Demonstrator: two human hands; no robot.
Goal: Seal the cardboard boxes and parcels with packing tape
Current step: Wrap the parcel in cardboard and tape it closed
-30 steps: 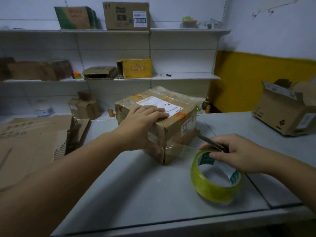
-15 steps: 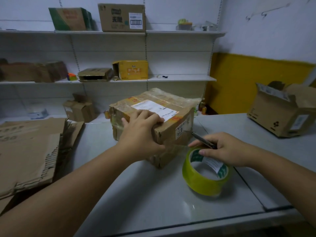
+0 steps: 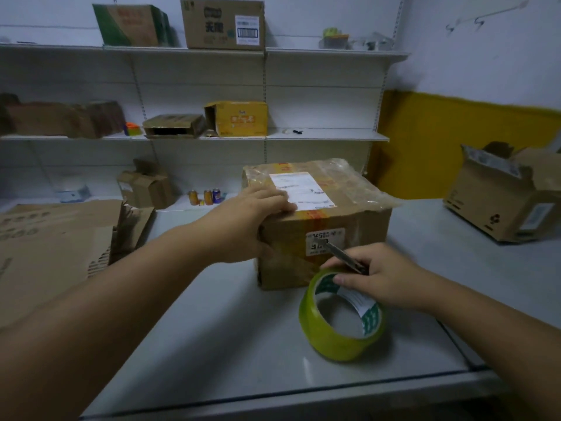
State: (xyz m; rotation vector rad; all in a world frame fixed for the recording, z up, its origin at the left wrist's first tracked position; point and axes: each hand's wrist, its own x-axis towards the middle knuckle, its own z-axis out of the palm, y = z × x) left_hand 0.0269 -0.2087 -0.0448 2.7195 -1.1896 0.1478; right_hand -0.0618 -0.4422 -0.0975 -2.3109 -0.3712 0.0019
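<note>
A taped brown cardboard box [image 3: 343,235] with a white shipping label on top stands in the middle of the grey table [image 3: 230,344]. My left hand [image 3: 246,223] lies over its near left top corner, fingers on the top and thumb down the front. My right hand [image 3: 379,275] grips the upper rim of a yellow-green roll of packing tape [image 3: 337,335] that stands on the table just in front of the box. The same hand also holds a thin dark blade or pen [image 3: 343,253], which points up-left against the box's front.
An open cardboard box [image 3: 501,205] sits at the table's right. Flattened cardboard sheets [image 3: 54,247] lie at the left. White wall shelves [image 3: 318,135] behind carry more boxes, and three small cans [image 3: 206,196] stand on the lowest one. The table's front edge runs close below the tape.
The box has turned from corner-on to nearly square to me under my left hand. My right hand with the tape roll has stayed in front of it.
</note>
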